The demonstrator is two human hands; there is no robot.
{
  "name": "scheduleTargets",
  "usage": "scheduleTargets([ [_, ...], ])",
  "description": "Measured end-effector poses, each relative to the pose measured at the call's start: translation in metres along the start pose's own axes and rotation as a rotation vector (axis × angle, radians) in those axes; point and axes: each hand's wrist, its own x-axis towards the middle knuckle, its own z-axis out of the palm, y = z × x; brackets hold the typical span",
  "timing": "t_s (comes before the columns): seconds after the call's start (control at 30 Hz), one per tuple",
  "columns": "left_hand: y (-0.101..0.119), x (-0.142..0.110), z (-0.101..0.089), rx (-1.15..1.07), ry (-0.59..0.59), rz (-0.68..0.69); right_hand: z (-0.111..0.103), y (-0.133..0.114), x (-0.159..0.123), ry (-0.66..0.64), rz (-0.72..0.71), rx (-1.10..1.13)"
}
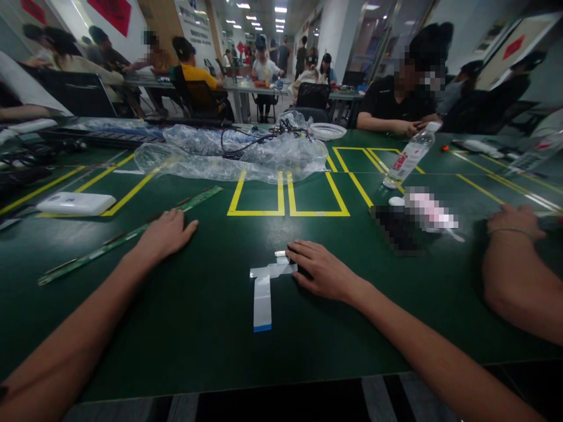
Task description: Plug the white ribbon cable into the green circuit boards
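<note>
A long, narrow green circuit board strip (pixel 132 235) lies slantwise on the table at left. My left hand (pixel 165 232) rests across its middle, palm down, with the thumb held apart; the part of the strip beneath it is hidden. In the centre is a white flat ribbon cable (pixel 263 299) with a bent shape and a blue end towards me. My right hand (pixel 321 269) lies palm down at the cable's right end, fingers stretched out. Its fingertips are at the small silvery connector end (pixel 281 256) and cover some of it.
Crumpled clear plastic wrap (pixel 237 155) with black cables lies across the back. A white device (pixel 75 203) sits at left. A water bottle (pixel 410 155) and a blurred dark item (pixel 396 228) are at right, near another person's arm (pixel 523 269). Yellow tape (pixel 255 213) marks the green table.
</note>
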Motion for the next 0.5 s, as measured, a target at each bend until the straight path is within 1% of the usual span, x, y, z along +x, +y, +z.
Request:
scheduleTargets([
  [0.07, 0.042, -0.008, 0.005, -0.013, -0.008, 0.182, 0.0, 0.0, 0.0, 0.003, -0.002, -0.011],
  [0.13, 0.086, -0.028, 0.006, -0.044, 0.017, 0.438, 0.0, 0.001, 0.0, 0.012, -0.005, -0.028],
  [0.17, 0.105, -0.039, 0.005, -0.07, 0.019, 0.556, 0.0, 0.001, 0.0, 0.016, -0.004, -0.038],
  [0.2, 0.12, -0.051, 0.004, -0.092, 0.018, 0.645, 0.0, 0.0, 0.0, 0.017, -0.002, -0.048],
  [0.23, 0.133, -0.061, 0.003, -0.106, 0.019, 0.703, 0.0, 0.0, 0.0, 0.016, -0.001, -0.057],
  [0.27, 0.141, -0.069, 0.002, -0.113, 0.021, 0.736, 0.001, 0.0, 0.0, 0.012, -0.001, -0.063],
  [0.33, 0.148, -0.078, 0.001, -0.114, 0.031, 0.753, 0.001, -0.001, 0.0, -0.003, -0.004, -0.06],
  [0.5, 0.14, -0.074, 0.003, -0.133, 0.06, 0.783, 0.003, -0.002, 0.0, -0.018, 0.0, -0.046],
])
